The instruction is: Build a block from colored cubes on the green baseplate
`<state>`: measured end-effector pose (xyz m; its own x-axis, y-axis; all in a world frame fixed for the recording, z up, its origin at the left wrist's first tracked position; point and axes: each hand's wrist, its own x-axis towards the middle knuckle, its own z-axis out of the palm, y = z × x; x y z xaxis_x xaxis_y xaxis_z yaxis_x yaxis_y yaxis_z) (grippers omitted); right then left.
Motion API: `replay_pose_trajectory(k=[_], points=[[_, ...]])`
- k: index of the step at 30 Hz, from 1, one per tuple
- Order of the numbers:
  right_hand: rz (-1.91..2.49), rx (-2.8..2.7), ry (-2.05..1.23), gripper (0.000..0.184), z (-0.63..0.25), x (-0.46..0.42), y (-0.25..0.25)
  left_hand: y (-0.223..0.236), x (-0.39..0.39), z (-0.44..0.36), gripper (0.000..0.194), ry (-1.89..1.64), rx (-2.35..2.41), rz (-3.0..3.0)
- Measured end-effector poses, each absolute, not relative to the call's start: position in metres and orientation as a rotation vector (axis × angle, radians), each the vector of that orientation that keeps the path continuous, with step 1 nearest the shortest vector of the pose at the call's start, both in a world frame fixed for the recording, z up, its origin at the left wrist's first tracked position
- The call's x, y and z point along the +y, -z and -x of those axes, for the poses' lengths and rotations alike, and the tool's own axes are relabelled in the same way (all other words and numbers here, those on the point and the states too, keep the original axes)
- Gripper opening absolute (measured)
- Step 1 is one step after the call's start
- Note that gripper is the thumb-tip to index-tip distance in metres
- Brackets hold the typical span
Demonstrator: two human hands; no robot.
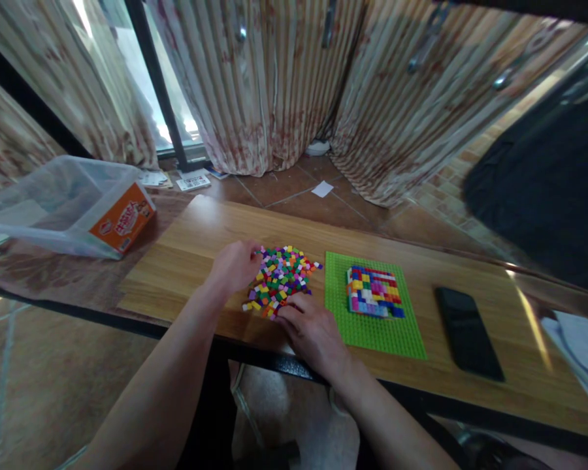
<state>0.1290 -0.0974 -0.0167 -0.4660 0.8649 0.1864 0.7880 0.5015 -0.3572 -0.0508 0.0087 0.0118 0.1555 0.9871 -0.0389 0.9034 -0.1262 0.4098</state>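
A loose pile of small coloured toy bricks point(283, 277) lies on the wooden board. My left hand point(236, 266) is at the pile's left edge, its fingers curled in at the bricks; whatever is between the fingertips is hidden. At the pile's near edge, my right hand point(312, 328) has its thumb and fingers drawn together among the bricks, too small to make out what they grip. To the right of the pile is a green studded baseplate point(338, 326). A low rectangular block of multicoloured bricks point(375, 292) stands on it, untouched by either hand.
A clear plastic bin point(68, 225) with an orange label stands at the far left. On the right, a black phone point(469, 333) lies on the wooden board point(176, 261), with white papers point(581, 346) beyond it. Curtains point(274, 85) hang behind the table.
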Motion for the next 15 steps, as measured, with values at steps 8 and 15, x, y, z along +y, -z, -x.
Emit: replay_pose_trajectory(k=[8, 15], points=[[1.391, -2.472, -0.316, 0.014, -0.1305, -0.0972, 0.0152, -0.0081, 0.0124, 0.0512, 0.03, -0.36, 1.798, -2.104], [1.317, -2.418, -0.383, 0.011, -0.1288, -0.0985, 0.0114, -0.0143, 0.013, 0.0485, 0.031, -0.333, 1.79, -2.122]])
